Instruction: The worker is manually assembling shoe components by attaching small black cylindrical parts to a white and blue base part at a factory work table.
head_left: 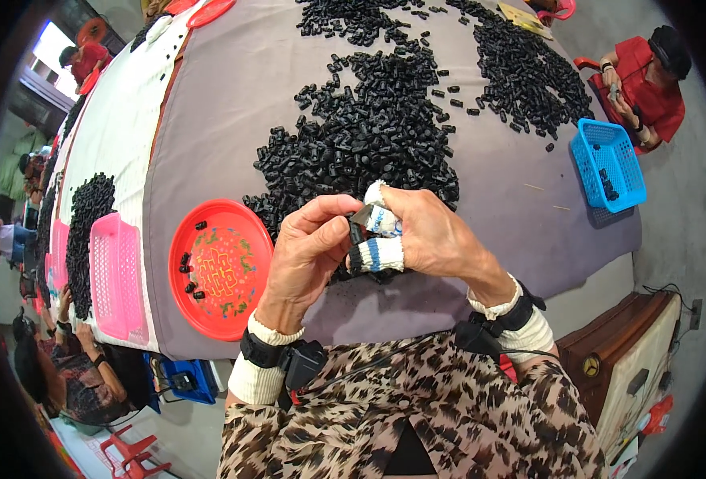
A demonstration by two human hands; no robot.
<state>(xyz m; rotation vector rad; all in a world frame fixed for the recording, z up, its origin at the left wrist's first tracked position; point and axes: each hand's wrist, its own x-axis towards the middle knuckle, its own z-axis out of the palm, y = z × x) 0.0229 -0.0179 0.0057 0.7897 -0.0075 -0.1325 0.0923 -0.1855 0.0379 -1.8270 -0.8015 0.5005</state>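
Above the near edge of the cloth-covered table, my two hands meet. My left hand (pixel 309 243) is closed, pinching a small black plastic part (pixel 356 233) between thumb and fingers. White knitted covers wrap the thumb and a finger of my right hand (pixel 437 235), one of them with blue stripes. That hand is closed on a small grey blade (pixel 361 214), its tip against or close to the black part; exact contact is too small to tell. Just beyond my hands spreads a large heap of similar black parts (pixel 361 144).
A red round tray (pixel 183 307) with several black parts lies left of my hands. Further left stands a pink basket (pixel 117 279). At the right edge sits a blue basket (pixel 628 180), near a seated person in red (pixel 648 92). Another heap (pixel 520 72) lies far right.
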